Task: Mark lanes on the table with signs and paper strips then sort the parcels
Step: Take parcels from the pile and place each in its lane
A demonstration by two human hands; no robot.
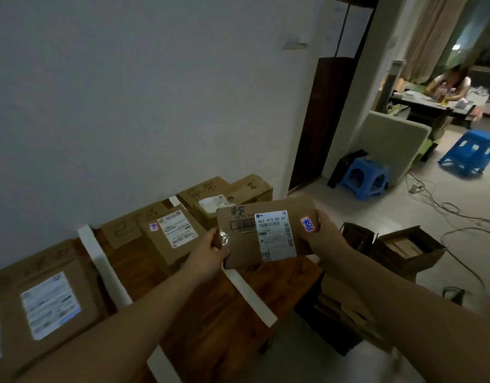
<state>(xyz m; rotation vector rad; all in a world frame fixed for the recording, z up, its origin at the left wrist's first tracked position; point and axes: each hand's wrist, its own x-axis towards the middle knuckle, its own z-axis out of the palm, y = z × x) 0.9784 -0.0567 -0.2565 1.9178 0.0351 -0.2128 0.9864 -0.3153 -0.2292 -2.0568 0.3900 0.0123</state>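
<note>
The person holds one flat parcel (245,244) up in the air, over the right end of the counter (210,313). The left grip (214,247) pinches its left edge and the right grip (320,234) pinches its right edge, with thumbs on the front. Both grips are closed on it. Its face is turned up toward the eyes. This is most likely so the person can read the white label (275,234) and the sticker (307,224) with blue writing, and then pick a lane.

The lanes are made. White paper strips (105,269) lie across the wooden counter and split it into parts. Brown card signs (127,225) lean on the wall at the back, so each part has a name. A left parcel (50,305) lies in the left lane and a middle parcel (172,236) lies in the middle lane. A box (210,205) sits at the far right by its sign.

Some things are hard to see because the room is dim. The fingers behind the flat parcel are hidden. The writing on the signs is faint, and the left sign can hardly be made out. The small print on the labels cannot be read. The left parcel is cut off by the picture's edge. More open boxes (404,250) sit on the floor to the right.
</note>
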